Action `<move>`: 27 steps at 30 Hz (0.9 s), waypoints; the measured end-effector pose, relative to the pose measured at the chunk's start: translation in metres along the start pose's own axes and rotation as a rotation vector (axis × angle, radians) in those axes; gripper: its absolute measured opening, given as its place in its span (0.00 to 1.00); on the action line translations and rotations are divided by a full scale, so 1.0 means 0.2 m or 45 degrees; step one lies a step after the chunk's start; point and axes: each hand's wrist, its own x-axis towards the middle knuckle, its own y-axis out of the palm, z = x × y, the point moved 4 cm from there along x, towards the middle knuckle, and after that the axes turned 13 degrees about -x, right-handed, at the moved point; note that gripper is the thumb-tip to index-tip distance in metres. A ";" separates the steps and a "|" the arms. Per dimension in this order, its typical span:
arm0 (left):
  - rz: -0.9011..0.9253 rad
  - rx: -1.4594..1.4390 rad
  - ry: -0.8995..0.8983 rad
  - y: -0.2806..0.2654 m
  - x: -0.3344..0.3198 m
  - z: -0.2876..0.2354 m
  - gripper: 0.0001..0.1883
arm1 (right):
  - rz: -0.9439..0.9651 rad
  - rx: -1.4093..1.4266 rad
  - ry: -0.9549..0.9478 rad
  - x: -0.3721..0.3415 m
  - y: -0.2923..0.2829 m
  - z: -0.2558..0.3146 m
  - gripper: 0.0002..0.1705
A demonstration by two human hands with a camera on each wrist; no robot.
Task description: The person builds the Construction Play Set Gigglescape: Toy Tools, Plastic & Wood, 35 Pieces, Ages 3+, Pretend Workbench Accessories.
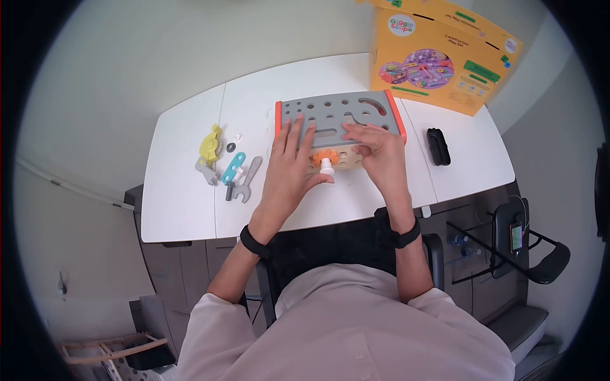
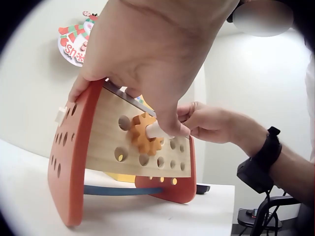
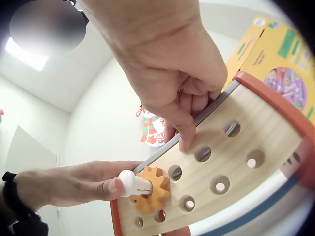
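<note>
A toy workbench [image 1: 340, 108] with a grey perforated top, wooden front board [image 3: 231, 167] and red side panels [image 2: 71, 167] stands on the table before me. An orange gear [image 3: 160, 187] lies against the front board, with a white bolt [image 3: 129, 182] through its middle, its head sticking out. My left hand [image 1: 287, 174] stretches its fingers over the grey top while its thumb presses the bolt head. Farther right, my right hand [image 1: 384, 162] grips the workbench's upper front edge, fingers bent over the top and thumb-side fingertip on the wood.
Left of the workbench lie a yellow toy piece [image 1: 210, 146], a teal strip with holes [image 1: 234, 168], a grey toy wrench [image 1: 249, 181] and several small pieces. A yellow box [image 1: 438, 57] stands at back right. A black case [image 1: 438, 147] lies near the table's right side.
</note>
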 end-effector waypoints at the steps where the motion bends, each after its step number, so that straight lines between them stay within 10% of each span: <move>1: -0.003 0.005 -0.007 0.00 0.00 0.00 0.55 | 0.005 -0.003 0.034 0.00 0.00 0.00 0.22; 16: -0.022 0.084 -0.069 -0.01 0.00 0.00 0.50 | 0.030 0.025 0.075 0.01 -0.02 -0.02 0.23; 21: -0.100 -0.604 -0.081 -0.17 -0.02 0.18 0.17 | 0.102 0.029 0.151 0.05 -0.02 0.00 0.24; 27: -0.387 -0.429 -0.452 -0.50 -0.13 0.60 0.09 | 0.143 0.089 0.262 0.05 -0.02 0.02 0.24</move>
